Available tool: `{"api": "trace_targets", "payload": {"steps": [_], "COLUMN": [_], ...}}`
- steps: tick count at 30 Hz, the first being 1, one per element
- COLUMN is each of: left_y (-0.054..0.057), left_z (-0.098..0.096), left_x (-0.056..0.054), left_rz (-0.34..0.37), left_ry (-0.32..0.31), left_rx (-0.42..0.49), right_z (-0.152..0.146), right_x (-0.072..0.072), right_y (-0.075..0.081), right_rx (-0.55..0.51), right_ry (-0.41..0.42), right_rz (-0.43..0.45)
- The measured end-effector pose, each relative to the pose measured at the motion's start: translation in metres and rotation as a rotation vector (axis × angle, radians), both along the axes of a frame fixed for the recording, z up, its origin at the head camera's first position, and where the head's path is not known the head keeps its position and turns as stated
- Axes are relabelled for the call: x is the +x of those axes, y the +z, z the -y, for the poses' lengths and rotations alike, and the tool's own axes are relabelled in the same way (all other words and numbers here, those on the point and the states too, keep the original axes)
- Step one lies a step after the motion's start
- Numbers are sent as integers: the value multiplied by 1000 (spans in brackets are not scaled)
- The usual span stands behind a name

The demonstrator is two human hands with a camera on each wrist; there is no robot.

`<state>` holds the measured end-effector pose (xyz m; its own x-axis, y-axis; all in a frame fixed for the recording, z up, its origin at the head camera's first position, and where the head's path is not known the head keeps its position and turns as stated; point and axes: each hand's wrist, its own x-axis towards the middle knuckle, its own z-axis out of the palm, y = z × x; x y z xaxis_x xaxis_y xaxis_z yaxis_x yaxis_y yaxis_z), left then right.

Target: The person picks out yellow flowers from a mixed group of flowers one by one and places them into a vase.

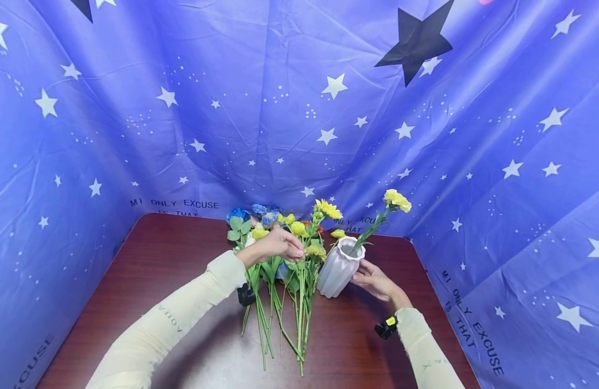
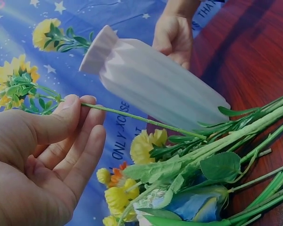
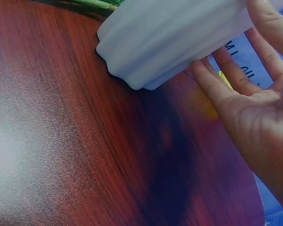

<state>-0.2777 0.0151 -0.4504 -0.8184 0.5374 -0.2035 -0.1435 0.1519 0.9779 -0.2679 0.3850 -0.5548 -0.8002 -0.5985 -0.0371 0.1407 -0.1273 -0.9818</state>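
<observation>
My left hand pinches the thin green stem of a sunflower between thumb and index finger, the other fingers loosely bent. The bloom stands above the hand, above a spread of loose flowers. To the right, my right hand holds a pale ribbed vase from its right side. The vase is tilted, its mouth leaning right. In the right wrist view the thumb and fingers of the right hand reach round the vase. A yellow carnation-like flower stands in the vase.
Several loose flowers lie left of the vase, with yellow blooms, a blue bloom and long green stems pointing toward me. They lie on a dark red wooden table. A blue star-printed cloth encloses the back and sides.
</observation>
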Motion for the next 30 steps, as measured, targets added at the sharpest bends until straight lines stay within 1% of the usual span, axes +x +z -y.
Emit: {"api": "trace_targets", "payload": {"steps": [5, 11, 14, 22, 27, 30], "left_y": [-1, 1, 3, 11, 18, 22], "left_z": [-2, -6, -9, -20, -28, -33], "left_x": [0, 0, 0, 3, 3, 3], "left_rz": [-10, -20, -29, -23, -37, -60], "left_ry": [-6, -19, -24, 14, 11, 6], "left_rx": [17, 34, 40, 67, 102, 120], "right_z": [1, 0, 0, 3, 5, 7], "right_x": [2, 3, 3, 6, 7, 8], "right_y": [0, -1, -3, -8, -8, -9], "right_rx": [-2, -48, -65, -126, -133, -127], "right_ry": [0, 18, 13, -5, -16, -28], "right_rz": [-16, -28, -29, -1, -8, -7]}}
